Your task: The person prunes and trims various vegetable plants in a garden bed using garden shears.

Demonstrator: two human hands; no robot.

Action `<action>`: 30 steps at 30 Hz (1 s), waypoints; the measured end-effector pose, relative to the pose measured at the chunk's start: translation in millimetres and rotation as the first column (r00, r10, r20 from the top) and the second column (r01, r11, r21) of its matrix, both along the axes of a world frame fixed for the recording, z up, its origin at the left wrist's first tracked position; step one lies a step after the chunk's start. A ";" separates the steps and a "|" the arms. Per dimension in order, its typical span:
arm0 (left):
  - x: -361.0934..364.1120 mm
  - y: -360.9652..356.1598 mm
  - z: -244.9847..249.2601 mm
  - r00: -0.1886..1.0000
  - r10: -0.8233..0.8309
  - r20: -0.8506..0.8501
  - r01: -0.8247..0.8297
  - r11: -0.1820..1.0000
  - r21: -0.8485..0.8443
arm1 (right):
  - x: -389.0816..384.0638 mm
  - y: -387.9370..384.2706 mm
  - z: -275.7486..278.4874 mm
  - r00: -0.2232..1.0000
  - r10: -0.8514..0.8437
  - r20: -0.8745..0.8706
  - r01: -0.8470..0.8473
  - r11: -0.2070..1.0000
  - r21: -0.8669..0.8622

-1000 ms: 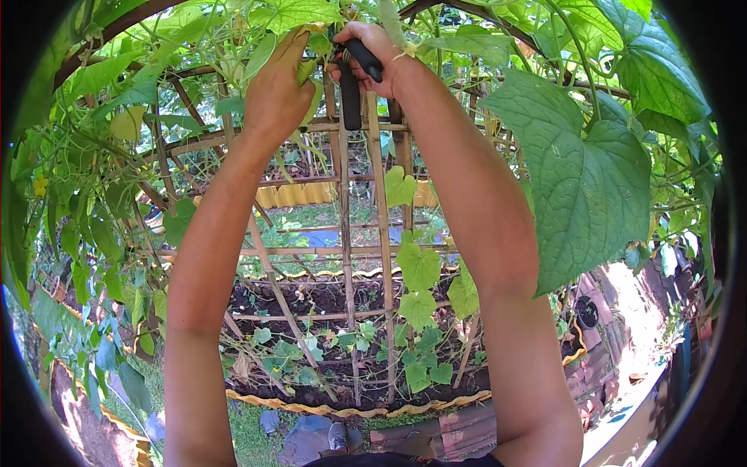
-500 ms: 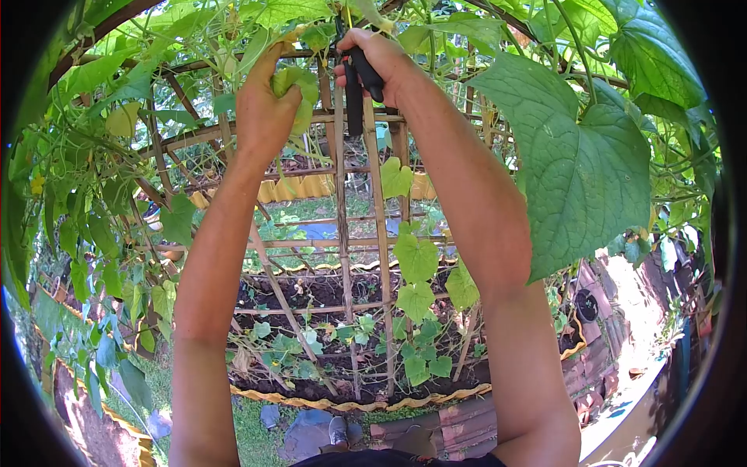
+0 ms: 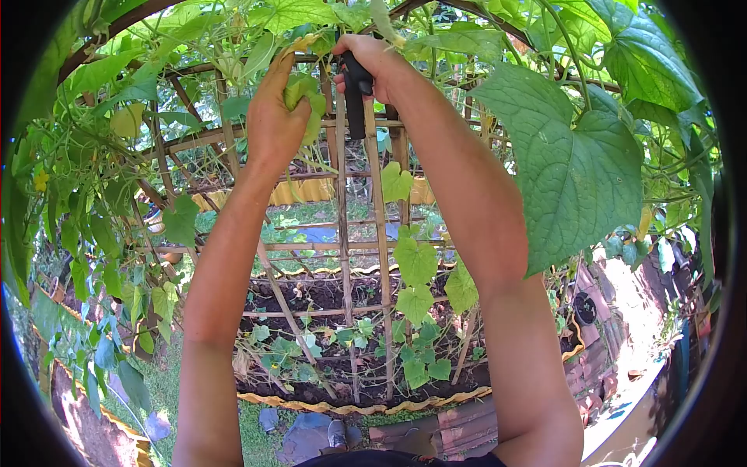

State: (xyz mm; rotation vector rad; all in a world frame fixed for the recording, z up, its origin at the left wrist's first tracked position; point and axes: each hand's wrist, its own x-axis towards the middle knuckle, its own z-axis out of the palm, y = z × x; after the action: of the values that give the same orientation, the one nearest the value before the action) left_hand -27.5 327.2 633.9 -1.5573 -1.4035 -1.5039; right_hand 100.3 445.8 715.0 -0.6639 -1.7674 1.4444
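Observation:
My right hand [image 3: 380, 64] is raised at the top centre, wrapped round the black handles of the pruning shears [image 3: 355, 109]. The blades are hard to make out among the foliage. Just to the left, my left hand [image 3: 274, 124] is closed on leaves [image 3: 298, 92], yellow-green and crumpled, that show between thumb and fingers. A yellowed leaf [image 3: 302, 43] lies at its fingertips. Vine leaves [image 3: 292, 12] hang close above both hands.
A bamboo trellis [image 3: 342, 210] with climbing vines stands in front of me. One large leaf [image 3: 572, 163] hangs by my right arm. Below lies a soil bed [image 3: 311, 300] with wavy yellow edging [image 3: 350, 408]. Dense foliage [image 3: 101, 202] fills the left side.
My left hand has shifted a little right, closer to the shears, still holding leaves. The shears' handles, spread apart before, are now squeezed closer together.

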 end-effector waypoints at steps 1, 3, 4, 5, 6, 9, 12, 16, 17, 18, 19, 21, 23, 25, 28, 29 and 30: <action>1.2 -3.2 0.6 1.000 -0.014 -0.005 0.014 1.000 -0.019 | -3.4 -0.3 3.0 1.000 -0.019 0.019 0.019 1.000 -0.019; 1.9 -7.0 -1.0 0.999 -0.005 -0.032 0.004 1.000 -0.020 | -7.0 -0.5 7.5 0.998 -0.034 0.053 0.035 0.999 -0.012; 1.1 -8.7 -1.7 0.999 -0.001 -0.044 0.000 1.000 -0.021 | -7.9 -0.7 9.5 0.997 -0.042 0.071 0.043 0.999 -0.009; -1.1 -9.4 -2.9 0.998 0.002 -0.069 -0.004 1.000 -0.017 | -8.8 -0.4 10.8 0.998 -0.034 0.061 0.034 0.999 0.000; -3.5 -9.1 -4.9 0.996 0.006 -0.094 -0.007 1.000 -0.013 | -10.0 1.2 11.1 0.998 -0.026 0.051 0.026 1.000 0.009; -7.2 -9.9 -8.4 0.993 0.028 -0.111 -0.030 0.999 -0.017 | -19.4 8.6 6.9 0.998 -0.015 -0.054 0.018 0.997 0.072; -11.0 -9.7 -10.5 0.993 0.032 -0.109 -0.032 0.999 0.000 | -20.6 13.6 3.8 0.997 -0.040 -0.071 0.052 0.984 0.169; -4.4 -17.3 -18.5 0.991 -0.002 -0.131 0.018 0.992 0.122 | -21.5 18.9 -5.2 0.989 -0.112 -0.098 0.131 0.967 0.217; 2.2 -24.9 -24.4 0.992 -0.015 -0.126 0.032 0.991 0.128 | -18.9 20.3 -10.6 0.985 -0.130 -0.109 0.152 0.961 0.232; 11.7 -37.0 -34.0 0.993 -0.028 -0.118 0.044 0.990 0.134 | -15.1 19.6 -16.9 0.982 -0.147 -0.119 0.172 0.954 0.245; 18.9 -49.2 -45.6 0.993 -0.038 -0.111 0.054 0.989 0.140 | -8.5 13.5 -23.7 0.979 -0.169 -0.115 0.196 0.933 0.301; 24.1 -66.0 -82.0 0.994 -0.056 -0.091 0.068 0.990 0.127 | 8.8 -2.6 -45.4 0.974 -0.202 -0.106 0.228 0.884 0.408; 30.8 -84.8 -122.7 0.997 -0.075 -0.022 0.076 0.993 0.088 | 27.4 -14.3 -70.9 0.966 -0.243 -0.085 0.250 0.810 0.530; 35.7 -101.4 -165.8 0.979 -0.124 0.165 0.124 0.992 0.008 | 51.8 -33.1 -98.4 0.976 -0.215 -0.012 0.189 0.829 0.526; 32.9 -115.1 -248.0 0.789 -0.174 0.589 0.290 0.951 -0.107 | 85.9 -56.2 -162.2 0.996 -0.088 -0.008 0.086 0.935 0.343; 31.4 -121.6 -276.3 0.678 -0.157 0.718 0.354 0.926 -0.131 | 98.6 -65.3 -185.3 0.999 -0.052 0.016 0.046 0.966 0.254; 32.1 -130.0 -302.5 0.638 -0.105 0.763 0.361 0.916 -0.175 | 110.7 -74.8 -210.2 0.999 -0.034 0.017 0.031 0.985 0.170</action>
State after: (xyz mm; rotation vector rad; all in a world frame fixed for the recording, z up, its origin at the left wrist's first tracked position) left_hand 4.6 197.2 331.4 -1.3799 -2.0257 -2.3591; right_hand 210.9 371.0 504.8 -0.6171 -1.8621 1.2526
